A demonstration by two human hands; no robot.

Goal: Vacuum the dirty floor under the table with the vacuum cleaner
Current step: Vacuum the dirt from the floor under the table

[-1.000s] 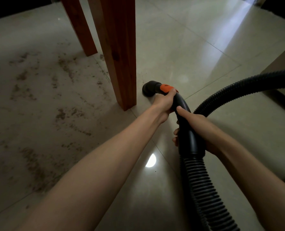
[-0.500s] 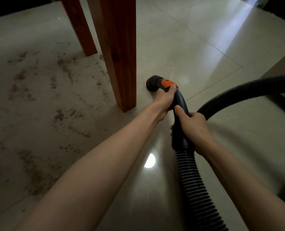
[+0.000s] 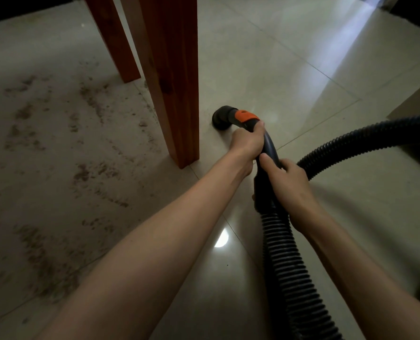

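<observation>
Vacuum nozzle [image 3: 247, 123] in both hands' closed grip.

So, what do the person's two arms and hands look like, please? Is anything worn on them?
Both forearms are bare as far as the picture shows: no sleeve reaches into view. The left hand and the right hand wear no gloves. No watch, bracelet or ring is visible on the wrists or fingers, though the light is dim. The upper arms are out of view.
</observation>
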